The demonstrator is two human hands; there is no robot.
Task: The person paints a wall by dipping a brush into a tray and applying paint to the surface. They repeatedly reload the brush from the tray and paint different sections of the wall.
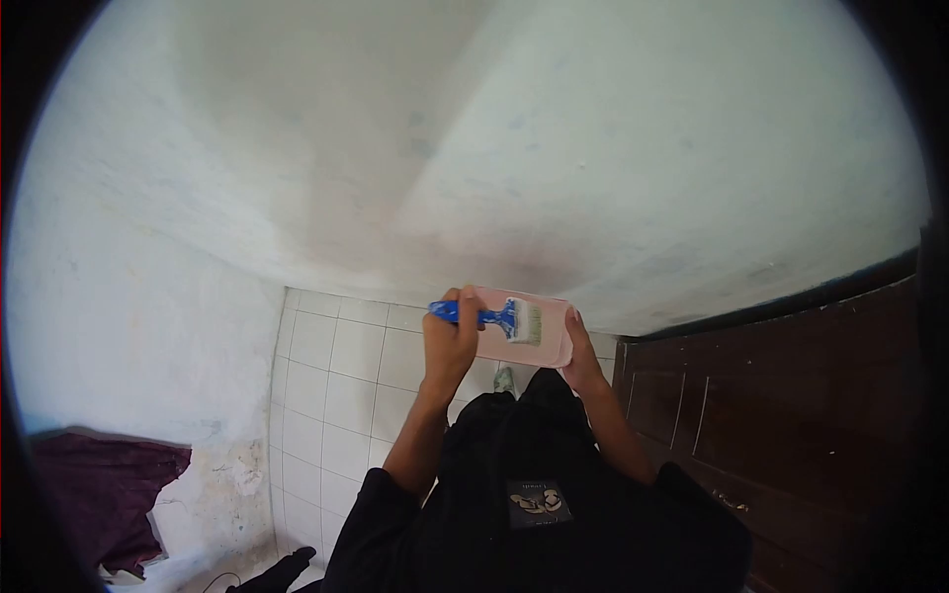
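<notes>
My left hand (450, 341) is closed around the blue handle of a paintbrush (508, 318), whose handle is smeared with white. The brush lies sideways over a shallow pink tray (552, 346), its pale bristles pointing right. My right hand (583, 358) grips the tray at its right edge, with the thumb up along the rim. Both hands are in front of my body, close to the wall. The tray's left end is partly hidden behind my left hand.
A whitish, patchy wall (633, 178) rises ahead and continues on the left. Below is a white tiled floor (346, 366). At the right stands a dark wooden door (781, 415) with a metal handle. A dark purple cloth (104, 484) hangs lower left.
</notes>
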